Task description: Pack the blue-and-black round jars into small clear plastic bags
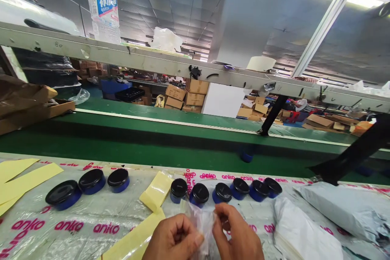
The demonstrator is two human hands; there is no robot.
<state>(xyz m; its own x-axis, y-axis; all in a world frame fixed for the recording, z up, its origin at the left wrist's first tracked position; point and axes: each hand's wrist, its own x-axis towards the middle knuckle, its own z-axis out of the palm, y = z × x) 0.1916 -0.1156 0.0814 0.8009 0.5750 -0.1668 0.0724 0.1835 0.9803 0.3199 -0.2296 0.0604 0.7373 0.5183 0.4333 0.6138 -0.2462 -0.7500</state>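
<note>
My left hand and my right hand meet at the bottom centre, both pinching a small clear plastic bag between them. Just beyond the hands, several round blue jars with black lids stand in a row on the plastic-covered table. Three more such jars stand to the left. Yellow paper strips lie near my left hand.
A green conveyor belt runs across behind the table. White plastic bags lie at the right. Brown cardboard sits at the left. A water bottle stands on the overhead rail. Stacked cartons fill the background.
</note>
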